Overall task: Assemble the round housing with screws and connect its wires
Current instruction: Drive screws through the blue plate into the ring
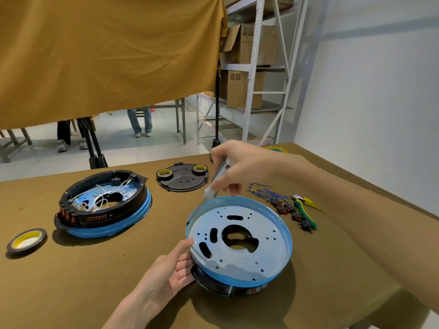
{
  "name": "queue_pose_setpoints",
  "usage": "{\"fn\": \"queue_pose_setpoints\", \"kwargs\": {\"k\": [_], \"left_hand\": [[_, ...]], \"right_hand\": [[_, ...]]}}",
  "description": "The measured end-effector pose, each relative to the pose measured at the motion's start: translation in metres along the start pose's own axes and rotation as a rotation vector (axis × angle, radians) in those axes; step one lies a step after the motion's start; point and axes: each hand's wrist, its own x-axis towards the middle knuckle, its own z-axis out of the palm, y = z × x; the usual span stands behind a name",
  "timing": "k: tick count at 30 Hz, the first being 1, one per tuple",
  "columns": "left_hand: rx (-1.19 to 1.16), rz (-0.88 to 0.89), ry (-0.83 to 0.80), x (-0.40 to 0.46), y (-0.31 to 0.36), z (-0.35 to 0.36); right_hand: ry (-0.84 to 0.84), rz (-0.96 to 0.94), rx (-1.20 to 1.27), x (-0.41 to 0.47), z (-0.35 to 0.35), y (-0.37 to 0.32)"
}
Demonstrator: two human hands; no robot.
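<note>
A round housing [249, 262] with a pale blue perforated plate and a black base sits near the table's front. My left hand [166, 274] holds its left rim, with a small screw [194, 242] at the fingertip. My right hand [235, 169] grips a white electric screwdriver [215, 184], tip down at the plate's far rim. A second housing [104, 203], black ring on a blue rim with white wires inside, lies at the left. Blue wires with black connectors [280, 203] lie at the right.
A black cover plate [183, 184] carrying two tape rolls lies at the back. Another tape roll [26, 242] sits at the far left. Green and yellow handled pliers [305, 211] lie by the connectors. A hanging yellow cloth, metal shelving with cartons and people's legs stand beyond the table.
</note>
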Motion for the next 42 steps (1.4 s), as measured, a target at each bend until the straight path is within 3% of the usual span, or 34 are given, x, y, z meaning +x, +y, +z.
{"fn": "queue_pose_setpoints", "kwargs": {"k": [3,7,9,12,18,23,26,28,32,35,42], "left_hand": [[-0.013,0.034,0.042,0.0,0.001,0.0],[0.009,0.115,0.128,0.002,0.005,-0.002],[0.017,0.154,0.175,0.003,0.008,-0.003],[0.017,0.182,0.22,0.005,0.011,-0.007],[0.065,0.223,0.26,0.01,0.012,-0.009],[0.177,0.312,0.303,0.015,0.007,-0.007],[0.293,0.375,0.328,0.014,0.006,-0.006],[0.358,0.4,0.349,0.016,0.007,-0.007],[0.443,0.43,0.405,0.016,0.013,-0.009],[0.506,0.456,0.388,0.014,0.015,-0.015],[0.539,0.528,0.367,0.029,0.024,-0.018]], "right_hand": [[0.19,0.062,0.381,-0.019,-0.004,0.039],[0.41,0.308,0.677,-0.042,0.024,0.109],[0.58,0.426,0.681,-0.049,0.042,0.144],[0.754,0.528,0.423,-0.063,0.067,0.191],[0.587,0.668,-0.277,-0.089,0.096,0.228],[0.572,0.6,-0.547,-0.084,0.103,0.22],[0.64,0.424,-0.463,-0.073,0.104,0.217],[0.581,0.383,-0.41,-0.064,0.106,0.213],[0.417,0.435,-0.553,-0.048,0.112,0.207],[0.403,0.477,-0.597,-0.04,0.112,0.202],[0.455,0.53,-0.309,-0.033,0.104,0.204]]}}
